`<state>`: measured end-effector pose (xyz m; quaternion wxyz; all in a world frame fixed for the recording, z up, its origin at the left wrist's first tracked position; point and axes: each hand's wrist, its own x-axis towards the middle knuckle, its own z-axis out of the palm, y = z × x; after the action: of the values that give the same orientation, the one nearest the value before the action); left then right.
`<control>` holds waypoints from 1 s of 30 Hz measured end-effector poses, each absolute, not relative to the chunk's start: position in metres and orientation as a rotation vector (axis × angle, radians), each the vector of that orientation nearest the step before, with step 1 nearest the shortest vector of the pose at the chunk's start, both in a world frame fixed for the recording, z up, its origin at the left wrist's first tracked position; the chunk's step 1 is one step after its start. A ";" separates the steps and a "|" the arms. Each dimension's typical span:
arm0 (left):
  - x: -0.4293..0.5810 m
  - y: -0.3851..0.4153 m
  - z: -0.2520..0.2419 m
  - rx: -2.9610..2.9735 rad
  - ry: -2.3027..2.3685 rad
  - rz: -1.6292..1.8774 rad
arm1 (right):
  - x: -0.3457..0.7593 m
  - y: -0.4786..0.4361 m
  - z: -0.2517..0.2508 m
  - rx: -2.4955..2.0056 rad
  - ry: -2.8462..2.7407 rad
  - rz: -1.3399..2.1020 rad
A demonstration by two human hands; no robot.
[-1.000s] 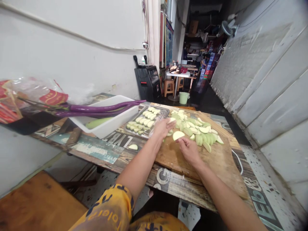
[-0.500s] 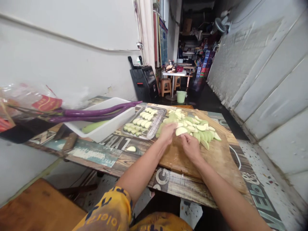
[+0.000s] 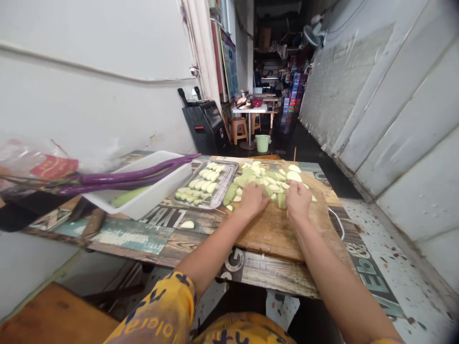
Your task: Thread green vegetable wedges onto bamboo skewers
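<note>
Slices (image 3: 261, 181) of pale green vegetable, white-fleshed crescents with thin green skin, lie heaped at the far end of the wooden cutting board (image 3: 276, 236) on the bench (image 3: 143, 234). The left hand (image 3: 253, 200) and right hand (image 3: 297, 203) rest palm-down on the heap, fingers (image 3: 294, 190) curled among the pieces. Whether they grip any, I cannot tell.
</note>
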<state>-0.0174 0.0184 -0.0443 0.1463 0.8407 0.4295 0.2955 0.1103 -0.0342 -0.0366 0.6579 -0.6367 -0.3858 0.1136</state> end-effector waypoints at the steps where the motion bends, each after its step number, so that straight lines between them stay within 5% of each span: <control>1: -0.017 0.019 -0.042 2.487 1.275 0.808 | 0.108 -0.034 -0.038 -1.438 -0.829 0.274; 30: -0.026 0.003 -0.034 2.449 1.196 0.818 | 0.097 -0.039 -0.038 -1.412 -0.788 0.386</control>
<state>-0.0264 0.0033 -0.0335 0.1475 0.8511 0.4158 0.2845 0.0966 -0.0387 -0.0381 0.6740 -0.6275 -0.3502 0.1715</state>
